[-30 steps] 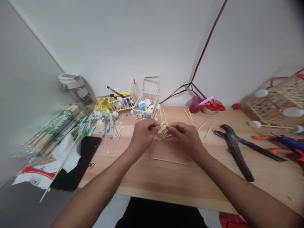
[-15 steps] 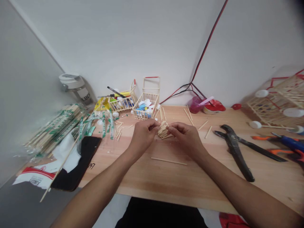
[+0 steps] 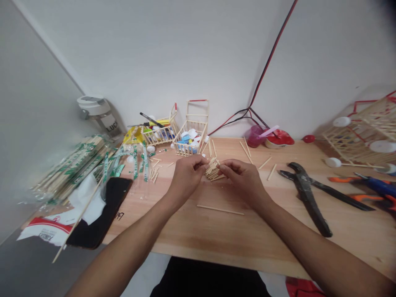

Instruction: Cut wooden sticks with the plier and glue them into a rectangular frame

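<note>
Above the middle of the wooden table, my left hand (image 3: 189, 175) and my right hand (image 3: 241, 176) face each other across a small pile of short wooden sticks (image 3: 214, 171). Thumb and fingertips of my right hand pinch the end of one short stick at the pile's right edge. My left hand is closed in a pinch at the pile's left edge; what lies between those fingertips is hidden. One longer wooden stick (image 3: 220, 210) lies nearer me, apart from both hands.
Behind the hands stands a small stick-built cart (image 3: 190, 140) filled with bottle caps, beside another cart (image 3: 159, 135). Black pliers (image 3: 305, 194) lie to the right, near a larger stick structure (image 3: 355, 140). Packaged chopsticks (image 3: 74, 165) and a black phone (image 3: 99, 218) are left.
</note>
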The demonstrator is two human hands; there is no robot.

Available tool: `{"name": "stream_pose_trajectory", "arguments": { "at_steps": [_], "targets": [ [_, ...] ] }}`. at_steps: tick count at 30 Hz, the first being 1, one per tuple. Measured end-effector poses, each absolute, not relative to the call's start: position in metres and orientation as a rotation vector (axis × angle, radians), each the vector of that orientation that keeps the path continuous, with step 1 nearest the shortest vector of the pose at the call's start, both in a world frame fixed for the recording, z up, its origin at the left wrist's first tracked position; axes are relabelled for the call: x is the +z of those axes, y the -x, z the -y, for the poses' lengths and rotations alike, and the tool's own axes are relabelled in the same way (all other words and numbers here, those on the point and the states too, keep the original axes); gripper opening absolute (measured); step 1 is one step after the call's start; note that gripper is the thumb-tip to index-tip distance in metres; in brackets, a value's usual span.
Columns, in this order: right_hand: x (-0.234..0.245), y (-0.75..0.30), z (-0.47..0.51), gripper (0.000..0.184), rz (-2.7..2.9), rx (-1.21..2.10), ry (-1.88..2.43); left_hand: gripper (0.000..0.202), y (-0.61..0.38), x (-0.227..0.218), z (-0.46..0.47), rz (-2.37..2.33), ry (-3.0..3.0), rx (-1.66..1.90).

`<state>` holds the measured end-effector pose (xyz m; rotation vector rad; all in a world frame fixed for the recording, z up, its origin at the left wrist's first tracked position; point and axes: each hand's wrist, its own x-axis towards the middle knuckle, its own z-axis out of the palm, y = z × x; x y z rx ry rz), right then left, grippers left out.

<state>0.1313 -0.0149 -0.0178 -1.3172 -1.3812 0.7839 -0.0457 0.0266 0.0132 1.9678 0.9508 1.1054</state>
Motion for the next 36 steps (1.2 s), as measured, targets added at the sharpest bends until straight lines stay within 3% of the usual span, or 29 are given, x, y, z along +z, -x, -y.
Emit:
{"name": "stream_pose_trajectory", "arguments": {
  "at_steps": [36],
  "targets": [
    [-0.0181,-0.1316,0.0155,0.019,1.394,0.778,1.320,0.012,0.0449,0.0141,-0.0263,-0.959,-1.989,1.113]
  ]
}}
